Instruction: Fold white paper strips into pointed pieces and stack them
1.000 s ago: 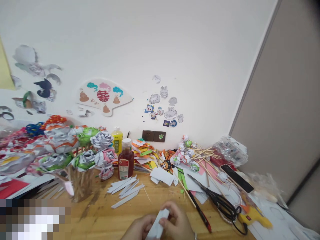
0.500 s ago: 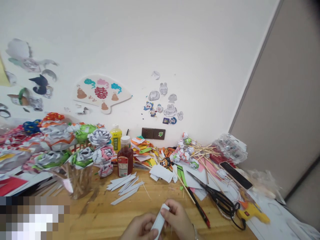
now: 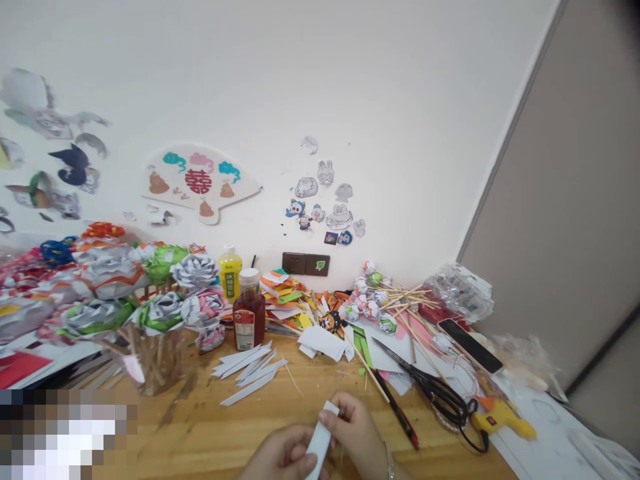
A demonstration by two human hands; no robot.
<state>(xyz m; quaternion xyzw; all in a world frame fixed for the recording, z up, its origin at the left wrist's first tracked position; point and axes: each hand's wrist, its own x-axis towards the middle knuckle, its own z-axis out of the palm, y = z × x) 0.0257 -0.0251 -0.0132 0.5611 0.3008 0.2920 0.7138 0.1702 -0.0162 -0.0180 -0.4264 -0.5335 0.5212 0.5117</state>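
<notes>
A narrow folded strip of white paper is held between both hands at the bottom of the view, slanting up to the right. My left hand pinches its lower end, thumb on top. My right hand grips the upper end with the thumb pressed on its face; the fingers behind are partly hidden. Beyond the hands, several loose white paper strips lie on the wooden table. Folded white paper pieces rest a little farther back.
Paper flowers stand at left, beside a brown-red bottle and a yellow bottle. To the right lie black scissors, a black-and-red pen, a yellow glue gun, a phone and wooden sticks.
The camera view has shifted slightly. Both hands keep hold of the paper strip, with hardly any change in grip.
</notes>
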